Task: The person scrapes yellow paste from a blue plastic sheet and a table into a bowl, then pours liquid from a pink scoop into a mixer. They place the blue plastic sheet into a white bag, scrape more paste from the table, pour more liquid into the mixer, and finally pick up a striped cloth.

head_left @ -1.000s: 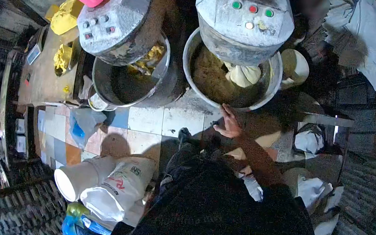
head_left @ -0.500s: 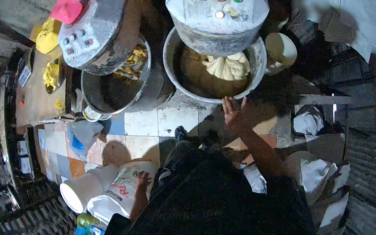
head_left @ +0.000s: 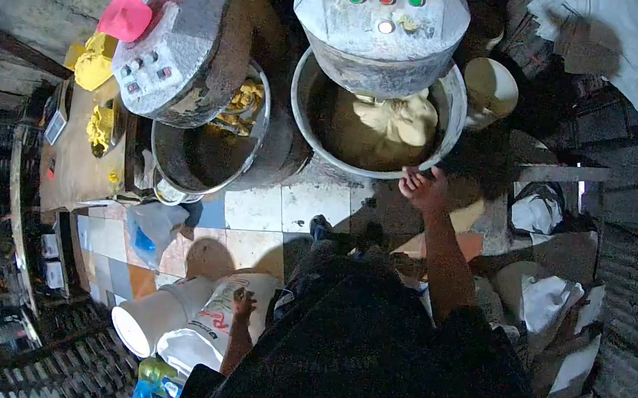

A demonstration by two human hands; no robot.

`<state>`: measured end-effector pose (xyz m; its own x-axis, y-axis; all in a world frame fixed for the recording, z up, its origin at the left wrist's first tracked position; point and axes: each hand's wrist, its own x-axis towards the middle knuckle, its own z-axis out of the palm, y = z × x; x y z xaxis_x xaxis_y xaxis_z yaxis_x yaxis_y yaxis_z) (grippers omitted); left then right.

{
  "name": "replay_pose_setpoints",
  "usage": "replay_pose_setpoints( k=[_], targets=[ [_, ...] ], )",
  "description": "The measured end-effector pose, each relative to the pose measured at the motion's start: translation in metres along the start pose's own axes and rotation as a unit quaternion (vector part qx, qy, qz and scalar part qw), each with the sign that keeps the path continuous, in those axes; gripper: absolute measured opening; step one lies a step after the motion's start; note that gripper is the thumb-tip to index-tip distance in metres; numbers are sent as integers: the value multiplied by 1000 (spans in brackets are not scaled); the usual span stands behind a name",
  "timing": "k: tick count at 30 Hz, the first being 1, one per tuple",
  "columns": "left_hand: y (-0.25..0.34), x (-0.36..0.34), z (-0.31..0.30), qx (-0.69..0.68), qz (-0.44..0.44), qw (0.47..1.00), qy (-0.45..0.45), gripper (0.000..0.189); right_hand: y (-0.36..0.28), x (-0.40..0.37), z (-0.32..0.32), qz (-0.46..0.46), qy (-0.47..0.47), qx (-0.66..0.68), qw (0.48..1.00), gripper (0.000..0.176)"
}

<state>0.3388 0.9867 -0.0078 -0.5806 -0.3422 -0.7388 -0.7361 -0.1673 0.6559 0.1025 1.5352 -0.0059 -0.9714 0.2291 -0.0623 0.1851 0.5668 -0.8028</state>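
Note:
Pale dough (head_left: 408, 121) lies in the large metal bowl (head_left: 302, 130) of the mixer (head_left: 380, 36), under its head. My right hand (head_left: 423, 188) is at the bowl's front rim, its fingers bent over the edge; whether they touch the rim is hard to tell, and nothing shows in them. My left hand (head_left: 243, 303) hangs low in front of a white printed sack (head_left: 217, 325), fingers apart and holding nothing.
A second mixer (head_left: 174, 31) on the left has yellow dough (head_left: 243, 109) in its bowl. Yellow dough also lies on a wooden table (head_left: 75, 171). A white bucket (head_left: 129, 327) lies beside the sack. Another bucket (head_left: 490, 93) stands right of the large bowl.
My right hand has shifted slightly right along the rim, its fingers now more bent and the forearm more upright. The dough has changed shape. The whole view has shifted a little.

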Motion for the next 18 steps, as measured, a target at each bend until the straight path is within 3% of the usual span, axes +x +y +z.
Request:
replay_pose_setpoints(
  k=[2,5,7,8,10,11,12,13,14,15,16,18],
  targets=[
    [3,-2,-1,38,-21,998,41,41,25,-16,5,115,65,88,987,54],
    [-3,-5,-10,-67,-47,996,24,39,61,-32,11,279,103,253,921,53],
    [-9,-6,-14,87,-52,992,75,38,64,-27,11,288,98,296,906,51],
    [-11,-12,-21,11,-42,999,13,41,61,-22,14,268,92,286,915,51],
    [-23,-6,-29,8,-68,998,-6,44,19,-3,5,15,108,54,993,52],
    [-28,-3,-31,-2,-91,995,-30,47,-4,6,-1,-116,112,-67,985,52],
    [-19,-10,-25,40,-70,996,-39,49,-22,8,-8,-243,113,-187,945,53],
    [-23,-5,-26,43,-72,996,-42,49,-37,0,-15,-239,115,-189,945,53],
    [-32,8,-30,98,-86,991,-21,49,-51,-12,-24,-251,57,-268,928,54],
    [-31,19,-30,151,-99,984,-2,48,-21,-9,-9,-325,96,-376,862,56],
    [-14,20,-31,82,-154,985,-11,45,13,-6,8,-388,154,-474,775,57],
    [3,29,-21,78,-118,990,-29,44,34,-38,25,-357,85,-487,793,57]
  ],
)
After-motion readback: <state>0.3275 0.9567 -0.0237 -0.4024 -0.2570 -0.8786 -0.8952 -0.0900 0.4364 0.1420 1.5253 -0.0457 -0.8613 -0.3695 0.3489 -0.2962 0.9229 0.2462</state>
